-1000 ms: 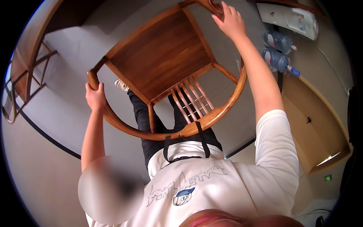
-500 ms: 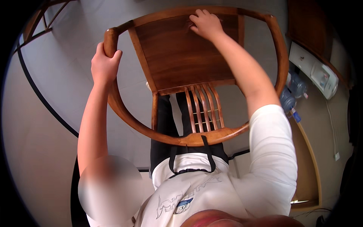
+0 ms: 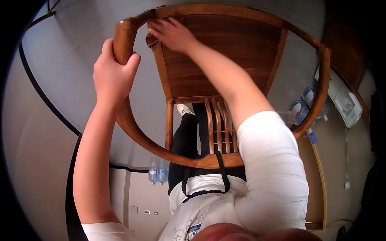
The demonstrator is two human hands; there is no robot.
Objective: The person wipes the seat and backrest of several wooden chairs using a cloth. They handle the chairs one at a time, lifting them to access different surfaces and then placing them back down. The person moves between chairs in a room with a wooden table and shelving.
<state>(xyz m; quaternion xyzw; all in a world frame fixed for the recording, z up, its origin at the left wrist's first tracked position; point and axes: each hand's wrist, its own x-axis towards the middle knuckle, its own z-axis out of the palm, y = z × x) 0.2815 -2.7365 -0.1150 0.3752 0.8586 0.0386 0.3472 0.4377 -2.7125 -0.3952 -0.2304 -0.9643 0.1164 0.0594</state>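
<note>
A brown wooden armchair with a curved rail and a slatted back stands in front of me, its back toward my body. My left hand is wrapped around the rounded end of the left armrest. Over the far left corner of the seat is my right hand, slightly blurred, fingers stretched over a brown cloth. Part of that cloth hangs past the seat's left edge; the rest is hidden under the hand. My right forearm crosses above the seat.
Large clear water bottles stand on the floor to the right, near a white appliance. More bottles are at the lower left, by the wall. Part of another wooden piece of furniture shows at the far left.
My right hand has slid left across the seat from the middle of its far edge to the far left corner, taking the cloth along. The left hand keeps its hold; the view has shifted.
</note>
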